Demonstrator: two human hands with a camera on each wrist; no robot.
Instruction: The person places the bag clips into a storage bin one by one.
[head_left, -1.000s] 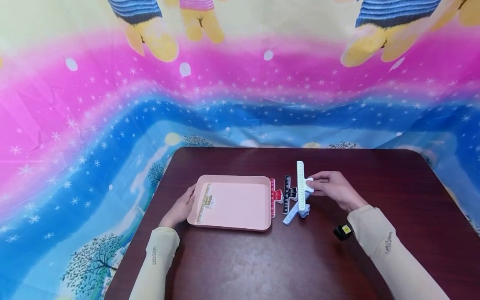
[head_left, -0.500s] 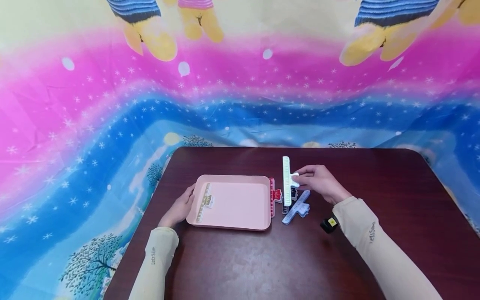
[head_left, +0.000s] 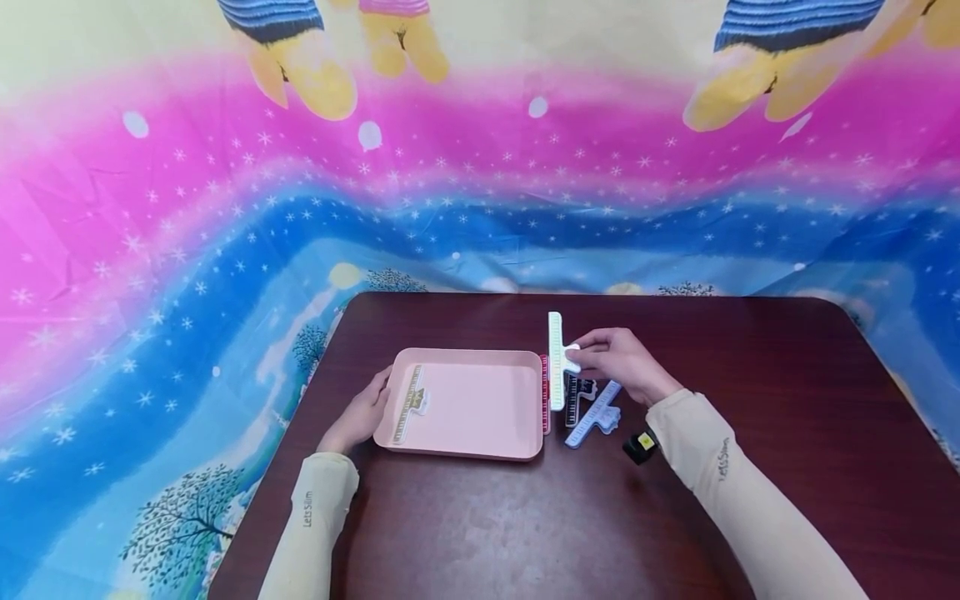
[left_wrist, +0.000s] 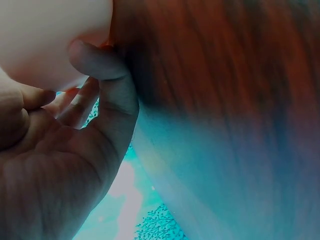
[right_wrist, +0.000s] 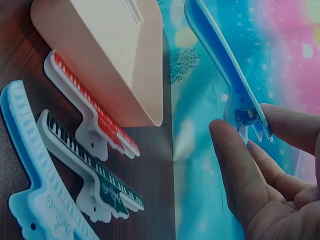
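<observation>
My right hand (head_left: pixel 621 360) pinches the handle of a long pale music clip (head_left: pixel 556 362) with a piano-key print. In the right wrist view the same clip (right_wrist: pixel 227 65) looks light blue, its spring between thumb and fingers. It hangs raised near the right wall of a pink tray (head_left: pixel 480 408), overlapping a red clip (head_left: pixel 546 417). At the tray's left end my left hand (head_left: pixel 360 418) holds its side, thumb against the outer wall in the left wrist view. A gold-and-white clip (head_left: pixel 409 404) lies inside the tray, toward the left.
Right of the tray, a black clip (head_left: pixel 573 402) lies beside the red one, with a light blue clip (head_left: pixel 595 417) slanting next to it. All rest on the dark wooden table (head_left: pixel 487 517). A printed cloth (head_left: pixel 480 167) hangs behind the table.
My right hand has carried the pale clip leftward, from above the light blue clip, past the black one, to the tray's right edge. The left hand and tray have stayed put.
</observation>
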